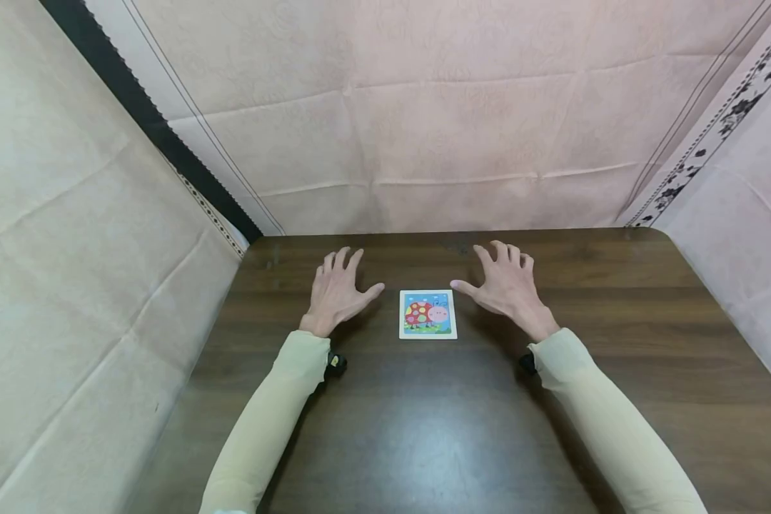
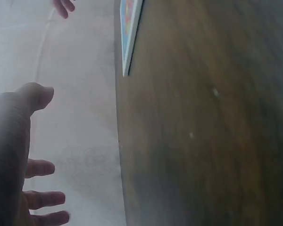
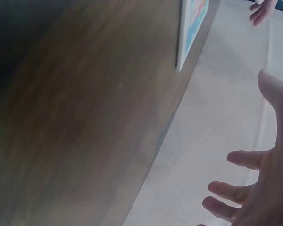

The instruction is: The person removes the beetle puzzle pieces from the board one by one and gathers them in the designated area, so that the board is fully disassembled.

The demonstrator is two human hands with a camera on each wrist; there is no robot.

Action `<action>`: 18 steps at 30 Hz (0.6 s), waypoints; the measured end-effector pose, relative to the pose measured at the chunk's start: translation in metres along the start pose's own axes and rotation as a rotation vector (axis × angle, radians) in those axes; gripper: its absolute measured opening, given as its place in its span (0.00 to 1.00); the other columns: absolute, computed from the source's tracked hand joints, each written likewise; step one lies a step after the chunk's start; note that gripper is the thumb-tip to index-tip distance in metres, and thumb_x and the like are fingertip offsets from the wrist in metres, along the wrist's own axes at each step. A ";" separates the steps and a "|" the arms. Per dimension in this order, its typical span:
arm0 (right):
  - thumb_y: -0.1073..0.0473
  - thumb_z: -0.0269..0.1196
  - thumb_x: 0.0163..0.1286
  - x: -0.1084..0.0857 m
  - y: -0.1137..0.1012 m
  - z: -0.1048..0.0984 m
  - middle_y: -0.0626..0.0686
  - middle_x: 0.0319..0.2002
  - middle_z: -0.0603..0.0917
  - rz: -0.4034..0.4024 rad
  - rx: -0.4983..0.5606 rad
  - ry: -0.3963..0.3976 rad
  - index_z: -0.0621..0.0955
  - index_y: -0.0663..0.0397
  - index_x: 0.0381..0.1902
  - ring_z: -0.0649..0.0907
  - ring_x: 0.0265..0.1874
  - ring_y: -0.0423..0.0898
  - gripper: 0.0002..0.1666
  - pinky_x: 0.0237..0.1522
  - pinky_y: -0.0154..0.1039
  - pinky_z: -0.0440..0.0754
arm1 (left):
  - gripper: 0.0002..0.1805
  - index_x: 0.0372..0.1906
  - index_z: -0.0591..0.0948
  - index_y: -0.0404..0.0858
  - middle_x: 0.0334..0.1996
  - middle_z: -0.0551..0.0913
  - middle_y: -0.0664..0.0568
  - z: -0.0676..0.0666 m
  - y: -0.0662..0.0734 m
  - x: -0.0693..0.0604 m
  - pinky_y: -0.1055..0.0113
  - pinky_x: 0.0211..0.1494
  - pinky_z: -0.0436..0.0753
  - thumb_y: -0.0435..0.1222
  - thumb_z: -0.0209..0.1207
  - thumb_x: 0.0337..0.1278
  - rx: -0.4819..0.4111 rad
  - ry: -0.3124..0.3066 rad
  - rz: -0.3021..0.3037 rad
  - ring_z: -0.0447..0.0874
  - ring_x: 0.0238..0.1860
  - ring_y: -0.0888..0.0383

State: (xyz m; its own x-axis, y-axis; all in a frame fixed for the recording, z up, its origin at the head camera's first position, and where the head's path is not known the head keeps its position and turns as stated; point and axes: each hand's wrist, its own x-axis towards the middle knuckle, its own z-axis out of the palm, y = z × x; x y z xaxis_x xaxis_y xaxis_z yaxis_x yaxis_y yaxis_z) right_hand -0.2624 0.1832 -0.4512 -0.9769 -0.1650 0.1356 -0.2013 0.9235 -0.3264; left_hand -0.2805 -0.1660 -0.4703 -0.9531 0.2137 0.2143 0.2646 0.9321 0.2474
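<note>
Taking the picture card as the centre of our dial, with 12 o'clock at the far edge of the bench, we see the left hand between 9 and 10 and the right hand between 2 and 3. Both hands are spread wide, thumbs turned in toward the card, and neither holds anything. The right thumb looks close to the card's 1 o'clock corner from above, but our right wrist view shows a gap there.

The card lies flat, its spotted ladybug facing up, nearer the bench's 12 o'clock edge than its 6 o'clock edge; pale cloth hangs beyond. As for progress, we find the card laid out square and neat, with no grip on it. We judge the handling to be either finished or not yet begun, and cannot tell which, nor whether anything is left to do.
</note>
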 end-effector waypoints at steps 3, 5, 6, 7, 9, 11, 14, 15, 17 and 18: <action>0.27 0.65 0.72 -0.002 -0.006 0.002 0.71 0.80 0.64 -0.011 0.043 -0.012 0.69 0.56 0.82 0.62 0.77 0.73 0.55 0.74 0.75 0.57 | 0.51 0.84 0.67 0.43 0.80 0.68 0.38 0.000 0.003 -0.001 0.38 0.79 0.72 0.69 0.60 0.66 -0.060 -0.021 -0.017 0.67 0.77 0.36; 0.30 0.66 0.73 -0.003 -0.010 0.003 0.70 0.78 0.66 -0.021 0.067 -0.024 0.71 0.56 0.81 0.63 0.76 0.72 0.51 0.73 0.73 0.59 | 0.51 0.83 0.68 0.42 0.79 0.69 0.37 0.000 0.004 -0.002 0.39 0.79 0.74 0.68 0.62 0.65 -0.089 -0.036 -0.027 0.68 0.76 0.36; 0.32 0.67 0.74 -0.004 -0.011 0.004 0.70 0.77 0.67 -0.025 0.081 -0.030 0.72 0.57 0.80 0.64 0.75 0.71 0.49 0.72 0.72 0.59 | 0.51 0.83 0.69 0.42 0.79 0.70 0.37 0.000 0.005 -0.002 0.40 0.79 0.74 0.68 0.62 0.65 -0.098 -0.045 -0.031 0.69 0.76 0.37; 0.34 0.67 0.75 -0.004 -0.012 0.005 0.69 0.76 0.68 -0.029 0.096 -0.037 0.73 0.57 0.79 0.64 0.74 0.71 0.47 0.72 0.71 0.60 | 0.51 0.83 0.69 0.42 0.78 0.70 0.37 0.000 0.006 -0.003 0.40 0.79 0.75 0.68 0.63 0.65 -0.103 -0.055 -0.034 0.69 0.76 0.37; 0.38 0.68 0.76 -0.005 -0.014 0.008 0.68 0.74 0.70 -0.039 0.130 -0.055 0.76 0.58 0.76 0.65 0.72 0.69 0.42 0.71 0.69 0.60 | 0.50 0.82 0.70 0.42 0.78 0.71 0.37 0.001 0.009 -0.004 0.40 0.79 0.75 0.67 0.65 0.64 -0.112 -0.075 -0.036 0.69 0.76 0.37; 0.44 0.69 0.77 -0.005 -0.015 0.010 0.68 0.72 0.72 -0.050 0.165 -0.072 0.78 0.60 0.73 0.66 0.70 0.68 0.37 0.69 0.67 0.62 | 0.50 0.82 0.70 0.43 0.78 0.72 0.38 0.002 0.012 -0.006 0.39 0.79 0.75 0.66 0.67 0.64 -0.132 -0.093 -0.037 0.69 0.77 0.37; 0.51 0.69 0.77 -0.005 -0.017 0.013 0.66 0.68 0.76 -0.067 0.205 -0.106 0.82 0.62 0.69 0.69 0.67 0.65 0.29 0.67 0.65 0.66 | 0.49 0.82 0.70 0.44 0.78 0.72 0.39 0.004 0.018 -0.007 0.40 0.79 0.75 0.64 0.69 0.64 -0.165 -0.127 -0.042 0.69 0.78 0.38; 0.53 0.69 0.77 -0.004 -0.018 0.014 0.66 0.66 0.78 -0.069 0.218 -0.123 0.83 0.62 0.67 0.70 0.65 0.65 0.27 0.67 0.64 0.68 | 0.49 0.82 0.71 0.44 0.78 0.72 0.40 0.005 0.020 -0.008 0.40 0.80 0.75 0.64 0.69 0.63 -0.176 -0.139 -0.044 0.69 0.78 0.39; 0.55 0.69 0.78 -0.003 -0.020 0.016 0.65 0.64 0.81 -0.074 0.235 -0.154 0.84 0.63 0.66 0.73 0.63 0.63 0.24 0.67 0.63 0.73 | 0.49 0.82 0.71 0.44 0.79 0.73 0.41 0.006 0.024 -0.010 0.40 0.80 0.75 0.63 0.70 0.63 -0.184 -0.163 -0.042 0.69 0.78 0.40; 0.56 0.69 0.78 -0.003 -0.021 0.017 0.65 0.62 0.82 -0.072 0.244 -0.171 0.84 0.63 0.65 0.75 0.62 0.63 0.23 0.67 0.63 0.75 | 0.48 0.82 0.71 0.45 0.79 0.73 0.42 0.007 0.026 -0.011 0.40 0.80 0.75 0.63 0.70 0.63 -0.185 -0.175 -0.040 0.69 0.78 0.40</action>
State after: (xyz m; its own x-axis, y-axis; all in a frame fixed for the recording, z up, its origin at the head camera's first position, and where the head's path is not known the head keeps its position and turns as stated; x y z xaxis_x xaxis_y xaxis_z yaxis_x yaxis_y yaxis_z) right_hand -0.2568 0.1582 -0.4610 -0.9532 -0.3020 0.0140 -0.2614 0.8003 -0.5397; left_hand -0.2644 -0.1416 -0.4726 -0.9699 0.2404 0.0378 0.2334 0.8747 0.4248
